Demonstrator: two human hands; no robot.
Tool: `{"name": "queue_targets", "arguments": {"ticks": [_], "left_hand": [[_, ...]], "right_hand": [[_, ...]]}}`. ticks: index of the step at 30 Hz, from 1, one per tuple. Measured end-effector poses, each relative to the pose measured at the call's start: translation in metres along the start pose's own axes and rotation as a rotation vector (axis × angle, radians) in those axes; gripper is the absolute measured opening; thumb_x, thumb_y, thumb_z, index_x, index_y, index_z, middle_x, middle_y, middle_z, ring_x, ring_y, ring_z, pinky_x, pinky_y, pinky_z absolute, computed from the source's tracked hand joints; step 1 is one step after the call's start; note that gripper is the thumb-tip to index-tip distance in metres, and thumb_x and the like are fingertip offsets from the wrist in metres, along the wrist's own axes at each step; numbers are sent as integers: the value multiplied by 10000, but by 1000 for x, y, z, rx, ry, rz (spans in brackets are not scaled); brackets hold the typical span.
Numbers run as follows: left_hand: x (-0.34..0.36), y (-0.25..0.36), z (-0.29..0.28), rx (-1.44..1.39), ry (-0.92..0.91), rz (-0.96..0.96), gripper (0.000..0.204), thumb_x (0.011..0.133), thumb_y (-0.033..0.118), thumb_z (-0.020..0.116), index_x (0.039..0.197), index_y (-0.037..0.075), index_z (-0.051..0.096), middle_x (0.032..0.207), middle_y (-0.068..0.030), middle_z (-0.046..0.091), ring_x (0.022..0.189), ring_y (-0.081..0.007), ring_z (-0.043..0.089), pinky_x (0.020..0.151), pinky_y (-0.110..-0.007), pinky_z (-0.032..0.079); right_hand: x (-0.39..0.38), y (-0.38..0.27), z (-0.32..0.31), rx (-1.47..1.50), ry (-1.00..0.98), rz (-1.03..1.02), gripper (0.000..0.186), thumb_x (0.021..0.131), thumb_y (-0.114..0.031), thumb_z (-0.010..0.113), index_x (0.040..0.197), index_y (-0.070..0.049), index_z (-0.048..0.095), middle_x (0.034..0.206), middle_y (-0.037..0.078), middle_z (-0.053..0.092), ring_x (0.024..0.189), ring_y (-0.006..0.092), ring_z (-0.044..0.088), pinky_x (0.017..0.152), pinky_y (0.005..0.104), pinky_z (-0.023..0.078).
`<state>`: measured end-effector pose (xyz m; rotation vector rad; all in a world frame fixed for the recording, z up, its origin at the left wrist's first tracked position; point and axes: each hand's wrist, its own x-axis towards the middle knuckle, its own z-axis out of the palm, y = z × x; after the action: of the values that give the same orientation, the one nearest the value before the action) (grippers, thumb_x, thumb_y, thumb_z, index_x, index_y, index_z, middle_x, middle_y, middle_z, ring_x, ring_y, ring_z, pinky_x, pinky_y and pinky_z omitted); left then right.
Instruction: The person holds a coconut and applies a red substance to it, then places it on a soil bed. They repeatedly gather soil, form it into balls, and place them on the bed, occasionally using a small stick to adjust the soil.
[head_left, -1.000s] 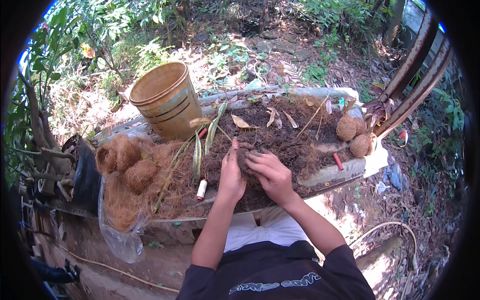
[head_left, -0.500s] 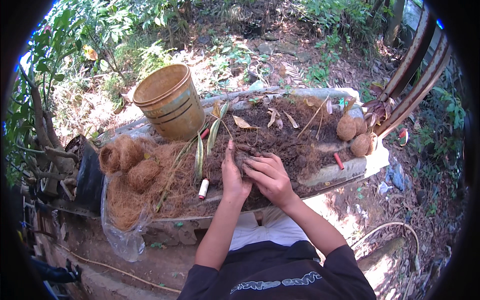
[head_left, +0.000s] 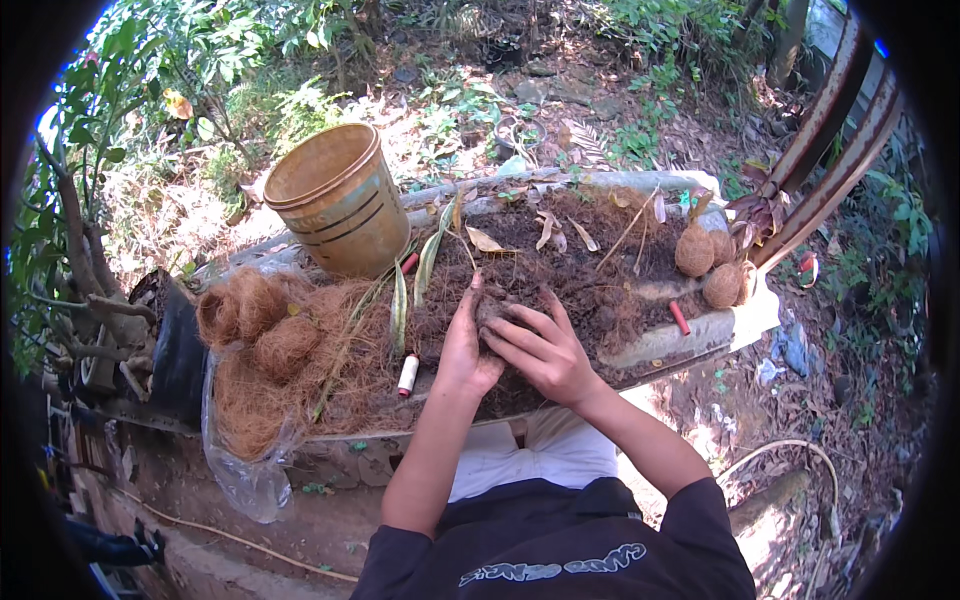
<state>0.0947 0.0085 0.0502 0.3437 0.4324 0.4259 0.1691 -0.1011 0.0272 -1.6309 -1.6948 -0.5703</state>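
Cupped between my two hands is a dark, crumbly lump of soil (head_left: 490, 311), pressed from both sides. My left hand (head_left: 467, 348) supports it from the left, thumb pointing up, with dirt on the fingertips. Over its right side curve the fingers of my right hand (head_left: 545, 352), also soiled. Beneath them spreads loose dark soil (head_left: 560, 270) mixed with fibre. Left of my left wrist stands a white thread spool (head_left: 408, 375). Long green-and-yellow leaves (head_left: 428, 262) lie just beyond it, beside a red tube-shaped piece (head_left: 410, 263).
A worn yellowish bucket (head_left: 345, 215) stands at the back left. Brown coconut fibre (head_left: 260, 395) and fibre nests (head_left: 288, 347) fill the left end, over a clear plastic bag (head_left: 245, 485). Round fibre-wrapped balls (head_left: 695, 252) and another red piece (head_left: 680, 318) sit at the right, near rusty metal bars (head_left: 830, 170).
My right hand's fingers have spread and shifted slightly over the lump, the index finger lifting away from the others. My left hand stays nearly in place.
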Motion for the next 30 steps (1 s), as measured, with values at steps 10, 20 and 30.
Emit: {"name": "queue_targets", "arguments": {"ticks": [10, 20, 30], "left_hand": [[5, 1, -11, 13, 36, 12, 144, 896, 207, 553, 931, 73, 593, 787, -68, 632, 681, -167, 620, 597, -278, 524], [7, 27, -18, 640, 3, 428, 96, 837, 87, 650, 787, 34, 587, 642, -37, 596, 502, -117, 553, 453, -240, 451], [5, 19, -34, 88, -406, 22, 299, 940, 310, 461, 782, 57, 449, 732, -61, 447, 589, -143, 439, 427, -236, 393]], "right_hand": [[3, 9, -6, -67, -16, -39, 310, 700, -175, 629, 1000, -232, 685, 1136, -100, 604, 1027, 171, 487, 972, 447, 355], [-3, 21, -27, 373, -200, 590, 245, 814, -25, 577, 1054, -9, 621, 1091, 151, 606, 1043, 318, 569, 870, 370, 467], [5, 13, 8, 1178, -142, 954, 350, 884, -69, 548, 1212, 51, 525, 1129, 153, 612, 1023, 199, 600, 890, 320, 479]]}}
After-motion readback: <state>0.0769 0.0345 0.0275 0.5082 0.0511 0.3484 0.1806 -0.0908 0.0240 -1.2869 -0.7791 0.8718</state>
